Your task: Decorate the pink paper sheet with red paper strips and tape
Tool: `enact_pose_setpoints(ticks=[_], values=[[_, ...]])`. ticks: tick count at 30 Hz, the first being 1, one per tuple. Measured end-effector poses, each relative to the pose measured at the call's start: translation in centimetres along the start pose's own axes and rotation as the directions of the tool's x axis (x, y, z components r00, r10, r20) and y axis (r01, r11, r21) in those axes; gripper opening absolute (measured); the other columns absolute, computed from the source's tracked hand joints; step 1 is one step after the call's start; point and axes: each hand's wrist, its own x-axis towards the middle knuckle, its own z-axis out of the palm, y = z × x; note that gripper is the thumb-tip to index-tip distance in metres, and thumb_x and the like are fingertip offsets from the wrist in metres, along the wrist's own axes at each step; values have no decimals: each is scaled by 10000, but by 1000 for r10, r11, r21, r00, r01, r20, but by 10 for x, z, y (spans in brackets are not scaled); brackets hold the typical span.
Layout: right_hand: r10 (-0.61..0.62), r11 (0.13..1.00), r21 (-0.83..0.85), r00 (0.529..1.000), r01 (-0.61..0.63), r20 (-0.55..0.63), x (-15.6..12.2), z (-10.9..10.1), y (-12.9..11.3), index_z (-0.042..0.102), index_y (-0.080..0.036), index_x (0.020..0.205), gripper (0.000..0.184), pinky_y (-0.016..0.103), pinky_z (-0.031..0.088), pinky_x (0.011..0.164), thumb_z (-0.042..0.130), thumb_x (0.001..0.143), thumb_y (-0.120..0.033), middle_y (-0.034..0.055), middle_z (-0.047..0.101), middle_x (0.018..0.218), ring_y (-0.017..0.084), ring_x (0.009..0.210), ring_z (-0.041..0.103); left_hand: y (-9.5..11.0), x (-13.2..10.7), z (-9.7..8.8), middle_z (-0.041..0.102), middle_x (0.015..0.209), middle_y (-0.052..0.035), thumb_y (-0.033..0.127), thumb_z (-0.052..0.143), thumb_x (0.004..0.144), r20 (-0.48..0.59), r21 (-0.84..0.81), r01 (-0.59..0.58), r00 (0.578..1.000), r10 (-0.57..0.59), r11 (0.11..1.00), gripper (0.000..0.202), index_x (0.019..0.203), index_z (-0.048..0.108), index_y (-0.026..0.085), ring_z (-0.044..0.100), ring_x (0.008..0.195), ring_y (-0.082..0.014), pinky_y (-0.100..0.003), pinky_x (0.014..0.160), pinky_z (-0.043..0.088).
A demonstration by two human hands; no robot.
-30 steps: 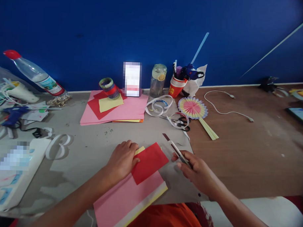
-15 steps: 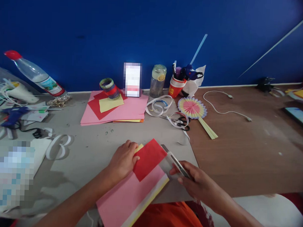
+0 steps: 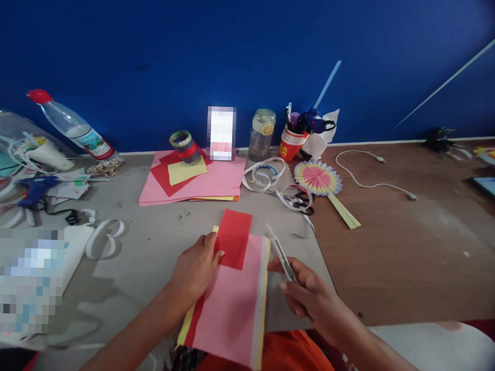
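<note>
My left hand (image 3: pixel 196 266) grips the left edge of a stack of coloured paper, its thumb on top. A small red sheet (image 3: pixel 234 239) lies uppermost, over a larger pink sheet (image 3: pixel 229 309). White, yellow and red edges show from beneath the pink one. The stack's lower end juts past the table edge above my lap. In my right hand (image 3: pixel 304 289), to the right of the stack, is a utility knife (image 3: pixel 281 252), its tip pointing up and left. The knife is apart from the paper.
Behind the stack lie pink sheets (image 3: pixel 227 187) under a tape roll (image 3: pixel 184 148). A paper fan (image 3: pixel 318 178), scissors (image 3: pixel 306 204), a red cup (image 3: pixel 290 145) and a clear jar (image 3: pixel 261 136) stand or lie farther right. At left are a bottle (image 3: pixel 77 125) and a glue gun (image 3: pixel 36 189).
The paper stack has turned counterclockwise, so its long edges now run nearly away from me. My left hand has shifted slightly left and down with it. The knife stays in my right hand.
</note>
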Motion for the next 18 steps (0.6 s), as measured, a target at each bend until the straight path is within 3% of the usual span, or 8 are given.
enact_pose_setpoints(ticks=[4, 8, 11, 14, 18], values=[[-104, 978, -193, 990, 84, -98, 36, -1, -11, 539, -168, 932, 264, 207, 282, 446, 564, 694, -281, -48, 513, 666, 63, 455, 355, -8, -4, 2, 631, 1048, -101, 197, 452, 908, 1, -139, -59, 998, 60, 989, 232, 1135, 499, 175, 654, 879, -227, -305, 688, 472], [-350, 779, -588, 929, 219, -117, 65, -5, -29, 513, -179, 728, 96, 227, 335, 539, 554, 681, -251, -35, 511, 644, 109, 569, 445, -15, -10, 3, 628, 979, -62, 178, 428, 914, -33, -265, -220, 975, 220, 939, 178, 1046, 545, 199, 631, 857, -198, -305, 732, 483], [-412, 655, -719, 908, 233, -80, 77, -14, -35, 512, -190, 726, 52, 231, 338, 555, 514, 716, -241, -36, 515, 624, 124, 581, 462, -22, -9, 4, 610, 925, -56, 144, 403, 911, -159, -296, -334, 941, 299, 895, 200, 978, 584, 196, 598, 842, -185, -316, 771, 484], [-455, 546, -799, 890, 251, -31, 82, -23, -32, 536, -193, 760, 58, 236, 355, 583, 486, 750, -222, -22, 551, 657, 137, 608, 501, -29, -1, 7, 588, 946, -75, 133, 429, 894, -288, -233, -377, 907, 306, 897, 205, 975, 611, 184, 563, 880, -202, -358, 821, 474], [-505, 449, -854, 863, 264, 1, 81, -25, -25, 570, -186, 808, 102, 254, 386, 649, 475, 772, -195, 27, 610, 785, 167, 722, 568, -32, 11, 15, 565, 1005, -90, 211, 502, 888, -326, -139, -372, 892, 312, 918, 180, 1020, 621, 184, 529, 954, -237, -416, 865, 458]])
